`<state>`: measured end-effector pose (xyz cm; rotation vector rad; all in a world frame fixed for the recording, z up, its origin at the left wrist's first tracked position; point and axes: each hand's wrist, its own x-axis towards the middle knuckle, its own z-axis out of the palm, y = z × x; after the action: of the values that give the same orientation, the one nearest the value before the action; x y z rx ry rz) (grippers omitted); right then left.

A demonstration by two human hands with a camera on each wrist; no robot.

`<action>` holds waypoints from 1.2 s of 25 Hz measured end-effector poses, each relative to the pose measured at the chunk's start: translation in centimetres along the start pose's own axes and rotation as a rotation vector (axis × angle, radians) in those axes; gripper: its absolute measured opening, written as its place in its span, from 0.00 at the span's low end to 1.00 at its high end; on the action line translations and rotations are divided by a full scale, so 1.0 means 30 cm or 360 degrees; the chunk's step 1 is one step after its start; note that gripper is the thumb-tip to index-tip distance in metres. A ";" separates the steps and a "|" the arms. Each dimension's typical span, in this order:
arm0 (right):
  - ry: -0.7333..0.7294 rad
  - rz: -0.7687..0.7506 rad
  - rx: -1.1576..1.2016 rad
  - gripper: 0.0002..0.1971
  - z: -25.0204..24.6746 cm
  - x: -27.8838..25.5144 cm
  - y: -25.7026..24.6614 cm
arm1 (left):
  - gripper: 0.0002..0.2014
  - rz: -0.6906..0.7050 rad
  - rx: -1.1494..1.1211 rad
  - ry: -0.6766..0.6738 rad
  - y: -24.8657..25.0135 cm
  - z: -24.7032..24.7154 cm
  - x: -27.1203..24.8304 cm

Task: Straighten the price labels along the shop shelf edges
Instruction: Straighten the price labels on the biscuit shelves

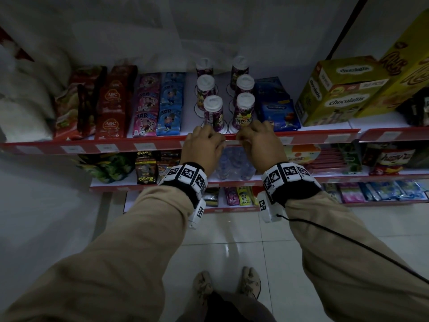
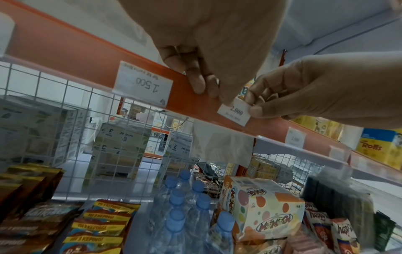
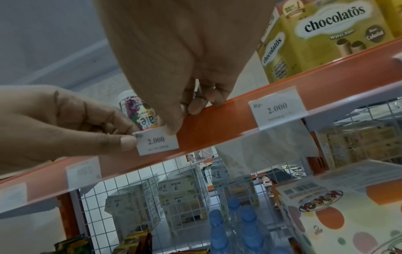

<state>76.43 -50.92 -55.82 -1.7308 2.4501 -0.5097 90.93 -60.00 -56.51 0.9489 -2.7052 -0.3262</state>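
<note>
A small white price label reading 2.000 lies against the red shelf-edge strip at the middle of the top shelf. It looks slightly askew to the strip. My left hand pinches the label's left end between thumb and forefinger. My right hand pinches its right end. In the left wrist view the label shows between both thumbs; in the right wrist view the label shows too. Both hands' other fingers curl over the strip's top edge.
Neighbouring labels sit in the strip: one reading 1.500 to the left, one reading 2.000 to the right. Lidded drink cups stand just behind my hands. Chocolatos boxes are at the right, water bottles on the shelf below.
</note>
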 end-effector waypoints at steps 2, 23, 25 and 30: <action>-0.0014 -0.0004 -0.0013 0.10 0.001 -0.002 0.001 | 0.13 -0.0001 0.0028 -0.0028 0.002 -0.001 0.003; 0.0031 0.0125 -0.0121 0.12 0.016 -0.024 -0.029 | 0.17 0.0067 0.0178 -0.0229 -0.015 -0.024 -0.022; 0.0032 0.0106 -0.0107 0.13 0.010 -0.027 -0.030 | 0.18 0.0075 0.0141 -0.0234 -0.020 -0.035 -0.020; -0.0054 0.0077 -0.0150 0.16 -0.015 -0.034 -0.029 | 0.17 0.0057 0.0180 -0.0275 -0.010 -0.044 -0.020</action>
<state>77.46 -50.14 -55.22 -1.6942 2.5234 -0.3624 91.97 -59.99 -55.46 0.9407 -2.9219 -0.2613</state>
